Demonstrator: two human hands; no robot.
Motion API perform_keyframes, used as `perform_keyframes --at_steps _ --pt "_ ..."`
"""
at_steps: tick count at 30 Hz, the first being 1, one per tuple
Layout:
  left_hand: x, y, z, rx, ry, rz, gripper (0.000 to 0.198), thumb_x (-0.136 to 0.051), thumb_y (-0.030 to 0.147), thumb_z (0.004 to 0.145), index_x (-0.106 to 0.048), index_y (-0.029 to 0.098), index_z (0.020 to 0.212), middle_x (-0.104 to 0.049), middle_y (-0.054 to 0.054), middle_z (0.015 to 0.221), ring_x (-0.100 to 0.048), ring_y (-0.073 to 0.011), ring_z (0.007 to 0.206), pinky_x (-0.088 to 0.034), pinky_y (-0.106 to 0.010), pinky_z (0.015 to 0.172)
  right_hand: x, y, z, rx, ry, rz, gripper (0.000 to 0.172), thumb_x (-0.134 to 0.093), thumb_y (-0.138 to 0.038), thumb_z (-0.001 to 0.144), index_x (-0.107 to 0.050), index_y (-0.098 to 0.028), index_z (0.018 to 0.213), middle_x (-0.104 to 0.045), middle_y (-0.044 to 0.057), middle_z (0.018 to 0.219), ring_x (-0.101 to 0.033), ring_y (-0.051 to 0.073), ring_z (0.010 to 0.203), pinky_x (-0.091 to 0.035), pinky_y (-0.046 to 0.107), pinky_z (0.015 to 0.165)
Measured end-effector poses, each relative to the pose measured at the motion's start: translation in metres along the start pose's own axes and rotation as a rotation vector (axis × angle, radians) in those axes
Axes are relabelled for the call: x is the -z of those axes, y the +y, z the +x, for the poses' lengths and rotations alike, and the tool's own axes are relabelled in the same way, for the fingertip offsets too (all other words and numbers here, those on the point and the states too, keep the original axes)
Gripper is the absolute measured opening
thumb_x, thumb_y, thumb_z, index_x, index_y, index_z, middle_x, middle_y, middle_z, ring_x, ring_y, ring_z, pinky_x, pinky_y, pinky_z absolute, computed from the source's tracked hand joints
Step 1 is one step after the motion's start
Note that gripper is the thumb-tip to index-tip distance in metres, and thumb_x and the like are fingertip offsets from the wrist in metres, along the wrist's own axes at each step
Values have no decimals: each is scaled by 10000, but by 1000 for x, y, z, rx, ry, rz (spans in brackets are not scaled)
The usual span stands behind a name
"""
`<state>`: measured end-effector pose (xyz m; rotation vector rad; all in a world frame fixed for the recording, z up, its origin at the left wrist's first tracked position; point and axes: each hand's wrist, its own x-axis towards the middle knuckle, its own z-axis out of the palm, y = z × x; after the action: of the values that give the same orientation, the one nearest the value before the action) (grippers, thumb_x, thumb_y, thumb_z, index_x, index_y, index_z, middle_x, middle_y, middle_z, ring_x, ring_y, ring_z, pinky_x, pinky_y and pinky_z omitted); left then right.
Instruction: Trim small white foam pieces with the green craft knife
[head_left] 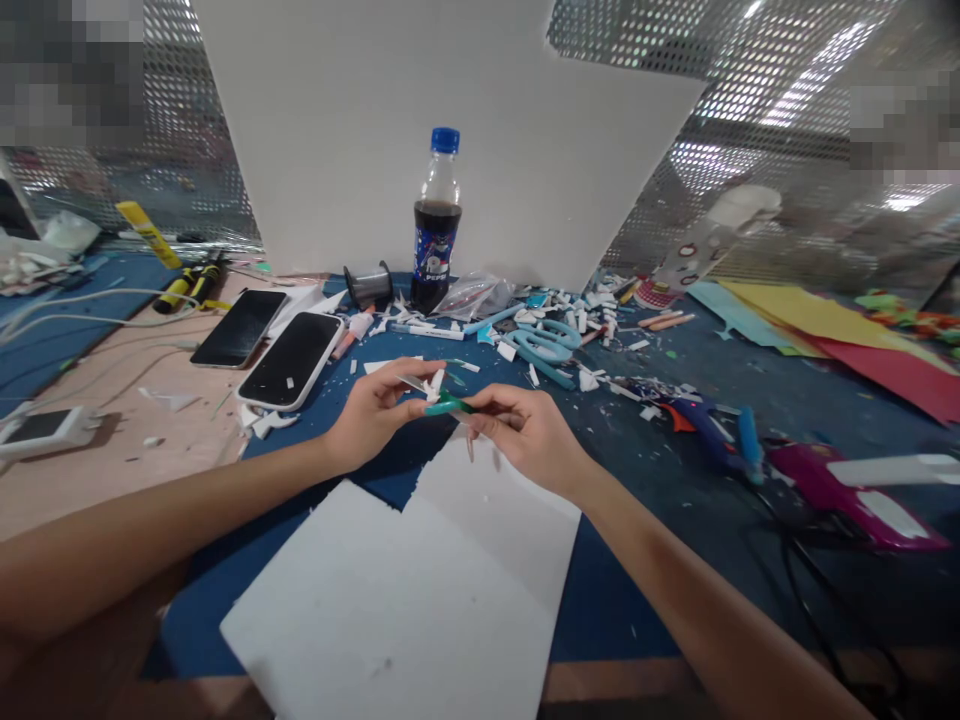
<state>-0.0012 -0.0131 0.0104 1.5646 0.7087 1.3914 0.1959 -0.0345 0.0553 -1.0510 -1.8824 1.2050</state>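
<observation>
Both my hands meet above a white foam board [420, 600] with a notched far edge. My left hand [375, 405] is closed in a pinch at a small white piece [435, 385], and a thin pale strip shows by its fingers. Closed too, my right hand [525, 425] grips a small green tool [448, 403] that touches or nearly touches the white piece. The exact kind of this tool is too small and blurred to make out. Blue-handled scissors [544, 345] lie beyond my right hand among white scraps.
A Pepsi bottle [437, 225] stands before an upright white board [337, 130]. Two phones [292, 360] and a charger [49, 432] lie left. On the right are a magenta glue gun [847, 495], a blue one [705, 430] and coloured paper [892, 370]. Scraps [600, 310] litter the back.
</observation>
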Motion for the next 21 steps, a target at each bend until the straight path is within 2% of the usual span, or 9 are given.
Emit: perform_keyframes --at_steps 5,10,15,21 --pt "0 3 1 57 15 -12 302 -742 227 680 -695 205 977 -680 -55 949 -605 -158 846 -495 -292 774 2 1 0 -62 -37 16 254 -579 -383 821 -634 -144 886 -642 19 656 -537 88 471 -427 208 431" --pt "2 3 1 58 40 10 288 -730 240 694 -692 191 975 -678 -60 948 -602 -163 853 -493 -273 743 7 2 0 -64 -52 -36 229 -579 -369 826 -640 -154 874 -649 18 655 -575 101 537 -454 211 488" --pt "1 4 2 75 14 -8 285 -755 245 666 -702 189 940 -670 -35 855 -589 -133 792 -476 -242 726 6 3 0 -60 -59 -25 232 -586 -368 819 -643 -151 880 -641 16 655 -553 93 497 -454 213 470" --pt "0 5 1 99 -32 -17 291 -758 266 662 -701 187 937 -669 -41 858 -596 -140 797 -481 -248 730 3 3 0 -56 -49 -8 211 -598 -343 806 -648 -145 861 -638 18 658 -554 99 509 -436 207 447"
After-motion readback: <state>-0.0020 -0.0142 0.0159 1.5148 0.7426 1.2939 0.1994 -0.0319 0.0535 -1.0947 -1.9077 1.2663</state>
